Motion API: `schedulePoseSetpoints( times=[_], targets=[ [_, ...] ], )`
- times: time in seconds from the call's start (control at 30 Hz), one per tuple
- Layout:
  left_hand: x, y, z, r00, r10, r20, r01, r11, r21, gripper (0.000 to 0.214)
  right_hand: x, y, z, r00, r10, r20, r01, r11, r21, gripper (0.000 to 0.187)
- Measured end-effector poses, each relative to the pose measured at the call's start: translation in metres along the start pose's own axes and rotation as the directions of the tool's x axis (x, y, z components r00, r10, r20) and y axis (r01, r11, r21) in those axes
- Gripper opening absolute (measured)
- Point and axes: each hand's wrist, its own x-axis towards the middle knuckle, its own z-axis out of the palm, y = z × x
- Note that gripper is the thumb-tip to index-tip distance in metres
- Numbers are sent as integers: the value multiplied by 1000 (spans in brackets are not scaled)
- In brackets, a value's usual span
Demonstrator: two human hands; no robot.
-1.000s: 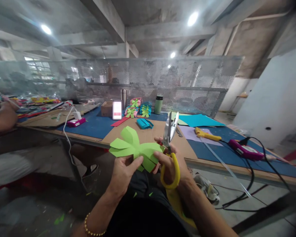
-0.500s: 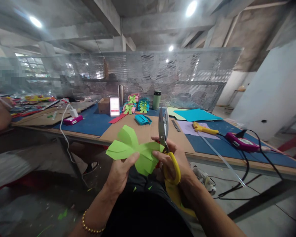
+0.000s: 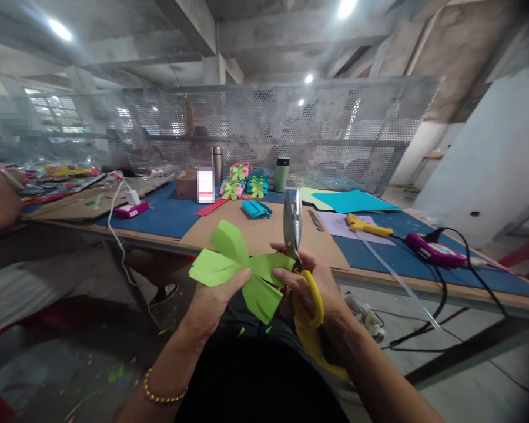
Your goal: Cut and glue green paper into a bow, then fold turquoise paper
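Note:
A bright green paper cutout (image 3: 229, 267) with several petal-like lobes is held in front of my lap. My left hand (image 3: 216, 302) pinches its lower left part, the thumb on top near the centre. Hooked on my right hand (image 3: 315, 288) are scissors (image 3: 293, 229) with yellow handles, their blades pointing up and slightly apart. The thumb and fingers of that hand also grip the cutout's right lobe. Between the right and lower lobes a gap shows. Small green scraps (image 3: 241, 332) lie on my dark clothing.
On the table stand pink and blue paper pieces with green bows (image 3: 258, 185), a blue folded paper piece (image 3: 255, 209), a knife-like tool (image 3: 316, 220), a green bottle (image 3: 282, 174) and a yellow glue gun (image 3: 368, 225). Cables hang at the right. A co-worker's arm (image 3: 0, 202) is at far left.
The cutout's lower lobe has swung down and away from the right lobe, widening the gap between them. Both hands keep nearly the same place. The view has shifted slightly.

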Motion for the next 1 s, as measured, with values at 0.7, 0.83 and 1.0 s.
schedulePoseSetpoints(
  times=[0.7, 0.83, 1.0],
  targets=[
    [3, 5, -11, 980, 158, -119, -116, 946, 303, 48, -69, -3, -47, 981, 103, 163, -55, 960, -273, 44],
    [2, 7, -11, 982, 177, -68, -151, 945, 290, 51, -83, 5, -62, 936, 225, 270, -133, 937, -323, 44],
    [2, 9, -10, 980, 181, -78, -150, 941, 303, 46, -81, 21, -61, 901, 280, 330, -127, 900, -416, 38]
  ],
)
